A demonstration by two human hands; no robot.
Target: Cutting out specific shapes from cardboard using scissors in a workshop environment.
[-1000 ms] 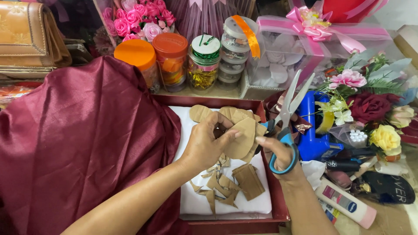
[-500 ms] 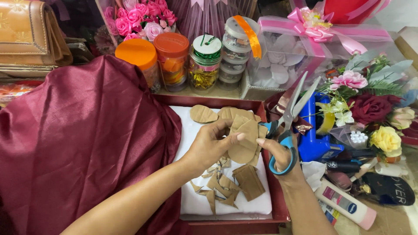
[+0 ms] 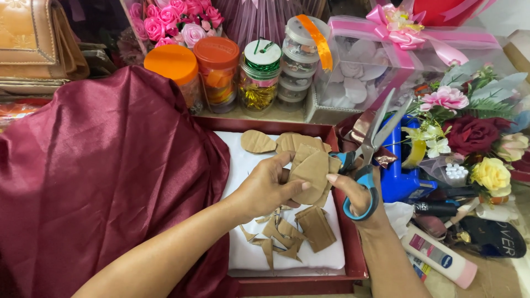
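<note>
My left hand pinches a brown leaf-shaped paper cutout over a red tray lined with white cloth. My right hand holds blue-handled scissors with the blades apart and pointing up to the right; its forefinger touches the cutout's edge. Other brown cutouts lie at the tray's far end. Brown paper scraps and a folded brown piece lie below my hands.
Maroon satin cloth covers the left. Behind the tray stand lidded jars, stacked clear containers and a pink-ribboned gift box. At the right are artificial flowers, a blue object and a lotion tube.
My left hand has turned the cutout slightly and drawn it nearer the scissors. The right hand with the scissors has stayed almost still.
</note>
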